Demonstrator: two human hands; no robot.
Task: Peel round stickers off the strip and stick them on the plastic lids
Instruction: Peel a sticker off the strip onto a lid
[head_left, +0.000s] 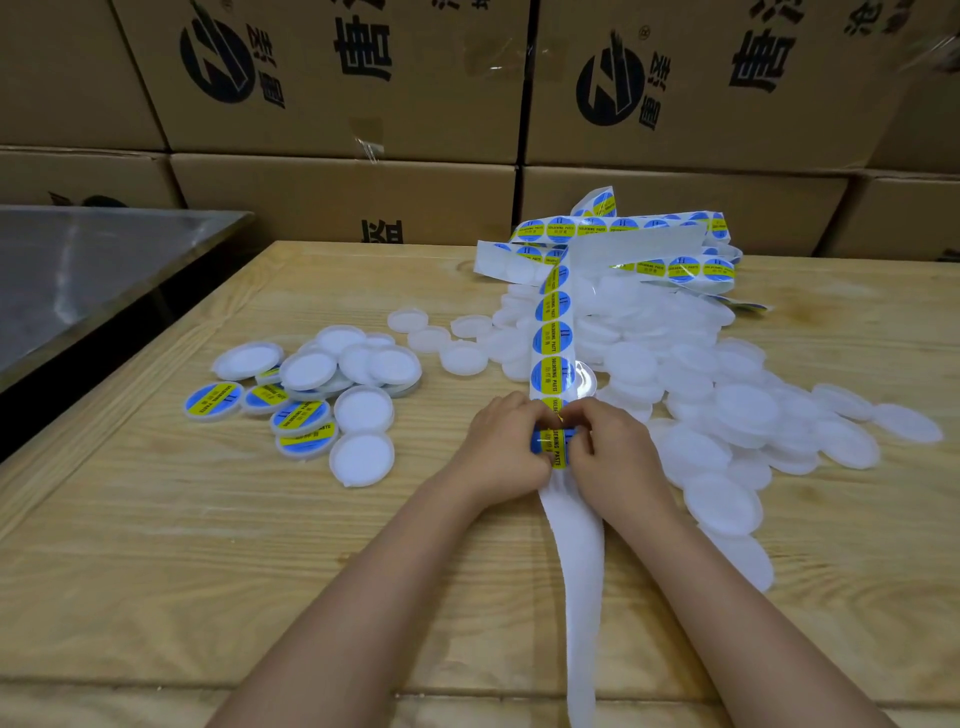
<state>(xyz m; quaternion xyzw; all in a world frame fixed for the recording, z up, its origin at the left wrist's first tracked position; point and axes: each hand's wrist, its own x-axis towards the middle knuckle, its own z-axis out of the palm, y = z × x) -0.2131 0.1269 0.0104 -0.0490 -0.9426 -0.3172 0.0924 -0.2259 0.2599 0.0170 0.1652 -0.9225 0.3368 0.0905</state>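
Head — left hand (506, 449), right hand (613, 452) pinch sticker (551, 444)

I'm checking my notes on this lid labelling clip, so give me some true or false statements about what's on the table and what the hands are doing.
1. Both the left hand and right hand pinch the sticker strip. True.
2. The labelled lids lie right of the hands. False: they lie left; the plain lids are piled on the right.
3. The strip's near end is bare backing. True.
4. The stickers are red and white. False: blue and yellow.
5. Cardboard boxes stand behind the wooden table. True.
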